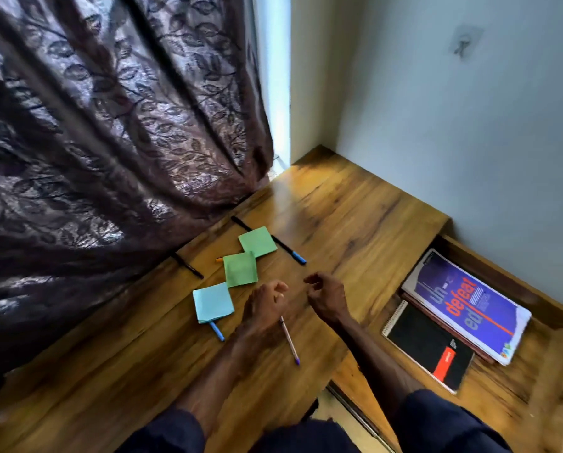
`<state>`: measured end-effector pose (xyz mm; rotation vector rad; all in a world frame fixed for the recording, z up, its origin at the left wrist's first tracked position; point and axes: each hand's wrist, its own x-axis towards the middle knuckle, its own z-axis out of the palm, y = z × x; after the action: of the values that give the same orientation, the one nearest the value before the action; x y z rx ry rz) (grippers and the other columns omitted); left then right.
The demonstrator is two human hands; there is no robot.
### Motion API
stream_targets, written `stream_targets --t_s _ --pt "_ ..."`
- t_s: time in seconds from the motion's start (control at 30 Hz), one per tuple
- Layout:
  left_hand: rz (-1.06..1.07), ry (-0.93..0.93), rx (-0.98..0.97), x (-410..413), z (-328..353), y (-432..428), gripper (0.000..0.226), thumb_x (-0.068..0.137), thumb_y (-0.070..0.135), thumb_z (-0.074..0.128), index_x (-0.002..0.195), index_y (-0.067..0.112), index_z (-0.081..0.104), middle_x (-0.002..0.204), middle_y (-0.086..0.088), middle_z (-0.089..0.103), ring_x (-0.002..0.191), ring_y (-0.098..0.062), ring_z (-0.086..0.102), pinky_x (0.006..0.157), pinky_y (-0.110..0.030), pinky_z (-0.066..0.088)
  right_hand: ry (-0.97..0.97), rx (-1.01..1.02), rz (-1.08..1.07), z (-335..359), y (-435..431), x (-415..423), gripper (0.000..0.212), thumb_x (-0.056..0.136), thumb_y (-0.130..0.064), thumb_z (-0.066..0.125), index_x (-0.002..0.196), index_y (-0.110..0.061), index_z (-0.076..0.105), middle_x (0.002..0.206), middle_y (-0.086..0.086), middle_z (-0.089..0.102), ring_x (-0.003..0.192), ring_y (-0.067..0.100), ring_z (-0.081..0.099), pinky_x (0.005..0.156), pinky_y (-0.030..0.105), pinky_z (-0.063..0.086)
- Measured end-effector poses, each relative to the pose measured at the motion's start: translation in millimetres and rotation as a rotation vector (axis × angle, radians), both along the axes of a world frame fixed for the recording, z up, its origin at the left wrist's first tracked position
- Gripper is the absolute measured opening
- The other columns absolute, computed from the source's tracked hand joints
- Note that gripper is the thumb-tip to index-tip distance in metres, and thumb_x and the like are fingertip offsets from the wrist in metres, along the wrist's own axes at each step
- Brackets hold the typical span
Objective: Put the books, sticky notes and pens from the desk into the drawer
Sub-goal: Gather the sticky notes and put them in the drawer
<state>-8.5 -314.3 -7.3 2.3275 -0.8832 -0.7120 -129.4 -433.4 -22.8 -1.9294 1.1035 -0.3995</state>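
Wooden desk (355, 223) fills the corner between a leaf-patterned curtain (93, 142) and a pale wall (469, 125), and we reach over it with both arms.

Nearest us, a slim purple-tipped pen (290, 340) lies slanting on the desk, its upper end tucked under our left hand (267, 300). That hand's fingers are curled loosely; whether they pinch the pen or merely hover over it we cannot tell. Our right hand (327, 297) hangs just beside it, fingers bent and apart, holding nothing.

To our right, lower than the desktop, the open drawer (535, 371) already holds a black spiral notebook (430, 351) and a purple "undefeated" book (466, 305) lying on another, darker one.

Farther on sit a blue sticky-note pad (213, 302) resting on a blue-capped pen (217, 331), then two green pads (240, 269) (257, 241), the nearer one covering most of an orange-tipped pen (219, 259). A black pen (188, 265) lies near the curtain hem, and a blue-tipped black pen (288, 250) runs under the far green pad.

Risks, as we judge them: lifting a pad may roll the pen beneath it toward the desk edge or under the curtain; the loose top sheets may fan or peel; round pens may slip from a hurried pinch.

Motion blur softens our hands, and the drawer's near end is cut off by the frame.
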Motion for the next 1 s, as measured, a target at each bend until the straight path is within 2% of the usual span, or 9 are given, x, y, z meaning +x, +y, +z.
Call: stream_targets --t_s 0.1,0.2,0.33,0.43,0.53,0.63,0.77,0.87,1.0 --pt "0.088 0.015 0.008 25.0 -8.9 17.6 0.024 0.089 0.017 0.058 0.106 0.026 0.071 0.112 0.008 0.074 0.104 -0.019 0.068 0.087 -0.029 0.051 0.024 -0.014 0.066 -8.2 16.8 25.0 0.024 0.08 -0.003 0.061 0.095 -0.014 0.076 0.092 -0.003 0.075 0.078 0.009 0.066 0.074 0.024 0.054" --pt "0.179 -0.006 0.018 38.6 -15.4 29.6 0.022 0.093 0.022 0.055 0.108 0.028 0.07 0.117 0.007 0.072 0.111 -0.021 0.064 0.088 -0.032 0.05 0.07 -0.005 0.113 -17.2 28.4 38.1 0.024 0.079 -0.003 0.062 0.095 -0.015 0.076 0.093 -0.002 0.076 0.082 0.011 0.067 0.078 0.027 0.055" --pt "0.293 -0.127 0.061 48.4 -12.9 38.4 0.021 0.099 0.031 0.054 0.113 0.021 0.066 0.119 -0.005 0.07 0.113 -0.028 0.061 0.087 -0.037 0.049 0.193 0.019 0.207 -17.7 27.0 51.8 0.026 0.081 -0.004 0.062 0.103 -0.01 0.074 0.101 0.003 0.075 0.092 0.018 0.068 0.083 0.029 0.053" --pt "0.348 -0.182 0.071 60.7 -9.4 41.6 0.023 0.099 0.033 0.055 0.117 0.02 0.063 0.12 -0.004 0.068 0.114 -0.026 0.06 0.087 -0.036 0.047 0.293 0.041 0.274 -19.4 10.2 74.6 0.024 0.085 -0.013 0.063 0.108 -0.009 0.071 0.108 0.006 0.073 0.101 0.024 0.067 0.081 0.029 0.05" --pt "0.364 -0.206 0.075 80.9 -10.1 41.7 0.02 0.095 0.031 0.06 0.113 0.022 0.062 0.117 -0.001 0.068 0.115 -0.024 0.059 0.087 -0.035 0.044 0.291 -0.048 0.282 -13.4 -9.6 109.6 0.02 0.087 -0.021 0.07 0.099 -0.005 0.071 0.101 0.012 0.073 0.094 0.03 0.067 0.071 0.03 0.045" --pt "0.364 -0.215 0.105 99.5 -16.4 39.8 0.023 0.09 0.034 0.066 0.109 0.022 0.06 0.114 0.001 0.067 0.114 -0.023 0.058 0.089 -0.034 0.044 0.295 -0.111 0.304 -10.6 -27.6 146.3 0.026 0.088 -0.022 0.071 0.101 0.0 0.071 0.102 0.019 0.072 0.094 0.036 0.066 0.072 0.037 0.048" --pt "0.371 -0.21 0.199 116.9 -26.3 32.4 0.041 0.086 0.049 0.069 0.112 0.02 0.057 0.119 -0.003 0.065 0.117 -0.025 0.055 0.092 -0.039 0.045 0.33 -0.147 0.319 -12.7 -45.3 186.5 0.043 0.088 -0.024 0.074 0.119 0.003 0.061 0.119 0.021 0.063 0.113 0.037 0.056 0.089 0.039 0.043" --pt "0.35 -0.157 0.28 125.5 -33.2 27.7 0.068 0.084 0.06 0.066 0.133 0.015 0.05 0.133 -0.009 0.058 0.127 -0.028 0.05 0.1 -0.039 0.043 0.381 -0.168 0.278 -8.1 -51.7 207.4 0.06 0.085 -0.032 0.077 0.126 0.002 0.05 0.125 0.022 0.054 0.118 0.037 0.048 0.092 0.037 0.037" --pt "0.303 -0.13 0.343 130.0 -37.6 21.3 0.094 0.086 0.065 0.063 0.153 0.009 0.029 0.149 -0.012 0.047 0.139 -0.028 0.042 0.108 -0.038 0.037 0.514 -0.222 0.275 -10.7 -56.9 222.0 0.083 0.076 -0.041 0.083 0.136 -0.003 0.041 0.129 0.018 0.053 0.123 0.037 0.048 0.097 0.04 0.04"
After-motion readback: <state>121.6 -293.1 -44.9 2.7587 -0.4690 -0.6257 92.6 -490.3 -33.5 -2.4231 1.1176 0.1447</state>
